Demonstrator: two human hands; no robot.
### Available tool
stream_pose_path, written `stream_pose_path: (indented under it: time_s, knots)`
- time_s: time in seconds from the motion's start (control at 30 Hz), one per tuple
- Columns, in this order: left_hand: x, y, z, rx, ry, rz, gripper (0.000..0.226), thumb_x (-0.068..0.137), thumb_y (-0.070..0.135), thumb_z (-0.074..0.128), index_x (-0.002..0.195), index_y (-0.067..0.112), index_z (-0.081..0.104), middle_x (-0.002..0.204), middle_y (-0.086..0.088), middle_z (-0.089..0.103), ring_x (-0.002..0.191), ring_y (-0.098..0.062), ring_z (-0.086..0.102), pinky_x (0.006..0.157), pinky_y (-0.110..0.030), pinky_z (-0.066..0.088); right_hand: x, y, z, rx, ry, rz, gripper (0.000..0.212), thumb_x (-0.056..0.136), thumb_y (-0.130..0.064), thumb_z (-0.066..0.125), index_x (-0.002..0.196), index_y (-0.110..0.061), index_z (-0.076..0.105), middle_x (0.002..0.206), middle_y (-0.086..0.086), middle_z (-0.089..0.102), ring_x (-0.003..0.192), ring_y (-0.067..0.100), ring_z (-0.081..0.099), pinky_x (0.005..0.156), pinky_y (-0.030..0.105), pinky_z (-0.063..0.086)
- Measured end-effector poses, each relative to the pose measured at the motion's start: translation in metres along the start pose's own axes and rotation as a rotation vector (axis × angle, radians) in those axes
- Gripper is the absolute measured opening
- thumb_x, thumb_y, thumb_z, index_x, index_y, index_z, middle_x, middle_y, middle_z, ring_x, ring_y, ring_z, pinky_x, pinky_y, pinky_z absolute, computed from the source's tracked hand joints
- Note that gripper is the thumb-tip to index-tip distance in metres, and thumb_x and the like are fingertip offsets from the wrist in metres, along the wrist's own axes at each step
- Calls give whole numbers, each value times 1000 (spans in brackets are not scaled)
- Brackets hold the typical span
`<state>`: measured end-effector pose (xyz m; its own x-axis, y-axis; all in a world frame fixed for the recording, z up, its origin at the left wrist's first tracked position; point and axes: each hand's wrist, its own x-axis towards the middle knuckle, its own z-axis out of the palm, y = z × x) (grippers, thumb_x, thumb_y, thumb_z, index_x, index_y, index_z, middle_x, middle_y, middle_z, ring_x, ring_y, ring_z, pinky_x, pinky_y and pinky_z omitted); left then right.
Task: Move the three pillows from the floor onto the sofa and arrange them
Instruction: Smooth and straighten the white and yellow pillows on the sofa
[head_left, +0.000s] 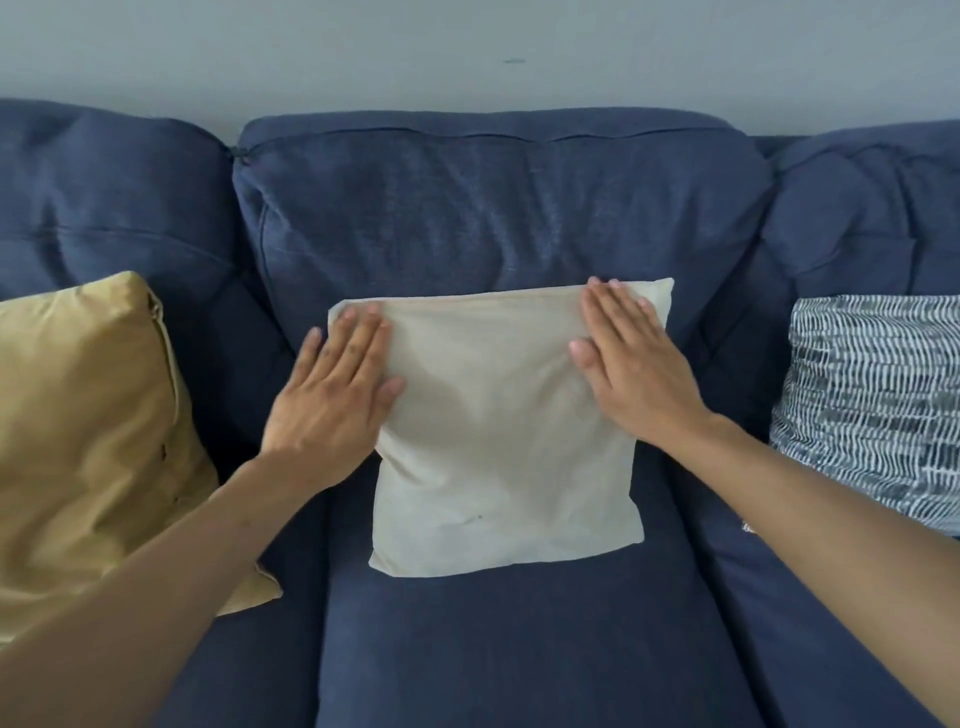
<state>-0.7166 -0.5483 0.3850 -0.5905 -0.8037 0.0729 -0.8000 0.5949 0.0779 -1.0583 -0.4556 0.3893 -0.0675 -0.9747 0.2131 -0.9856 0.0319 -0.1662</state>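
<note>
Navy fabric fills most of the frame: a sofa (498, 208) seen from above and in front, with three back cushions under a pale grey wall (467, 47). At centre frame, a beige pillow (498, 436) leans upright against the middle back cushion, its lower edge resting on the seat. Both hands lie flat and spread on its upper corners, fingers extended and gripping nothing: the left hand (332, 389) on the upper left corner, the right hand (628, 358) on the upper right. This pressing posture looks meant to smooth the pillow and settle it squarely against the cushion. At left of frame, a mustard-gold pillow (88, 415) stands propped against the left cushion. At right of frame, a pillow with a dark and white dashed pattern (872, 395) leans against the right cushion. All three pillows are on the sofa, one per seat, so the task appears nearly finished.
</note>
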Motion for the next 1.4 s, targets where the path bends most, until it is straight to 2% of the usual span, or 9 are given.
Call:
stream_pose_path:
  time_s: [0.07,0.13,0.23,0.4,0.53,0.9,1.07,1.2,1.4]
  knots:
    - [-11,-8,-16,-30,75,-26,68,114,50,19,170,12,25,180,-3,10,168,-20,0,137,-47,4,-1,5,-17,33,41,67,57,119,-37,36,165,-4,43,174,15,40,165,33,31,134,51,28]
    - [-7,-7,-29,-17,229,10,54,115,37,36,158,6,50,172,-11,37,164,-30,25,132,-52,25,5,3,-31,-27,135,62,42,115,-21,48,153,-6,59,156,15,60,141,41,54,112,59,51]
    - [16,7,-42,-15,361,-47,38,112,27,49,141,11,66,146,-8,67,129,-36,60,102,-52,48,20,-8,-49,0,22,141,39,110,-9,50,147,-9,63,140,13,63,120,40,61,87,59,59]
    - [37,27,-52,-62,93,-230,26,106,20,53,122,10,72,117,-11,66,107,-38,60,87,-54,53,28,-15,-60,18,-178,265,30,104,-2,50,126,-6,69,124,13,57,108,40,63,88,55,57]
    - [37,27,-67,-67,243,-254,19,104,17,55,111,11,71,109,-11,65,103,-36,61,80,-51,50,30,-15,-74,76,-49,267,28,103,0,49,120,-6,69,120,12,59,101,35,63,91,53,56]
    - [43,24,-64,-111,251,-305,24,106,19,57,120,12,76,117,-11,68,108,-37,60,90,-51,49,27,-9,-66,144,59,261,33,108,-4,48,132,-7,70,126,12,61,114,34,60,96,55,55]
    - [20,62,-51,-212,507,-79,35,101,9,59,134,10,70,138,-9,65,121,-33,57,102,-46,47,8,-37,-44,68,245,-85,43,101,-9,61,143,-2,64,144,19,63,130,43,60,110,53,47]
    - [19,109,-22,-318,264,178,50,112,18,40,160,5,46,172,-9,38,163,-29,30,132,-53,25,-1,-60,-21,66,-47,-272,60,111,-28,44,167,-6,39,176,15,35,166,35,27,136,57,18]
    - [22,81,-8,-58,-11,12,76,111,59,10,172,13,13,181,-3,3,168,-23,-4,136,-54,1,3,-37,-19,-46,-171,-103,74,114,-52,25,173,-8,22,184,11,15,171,28,7,137,60,2]
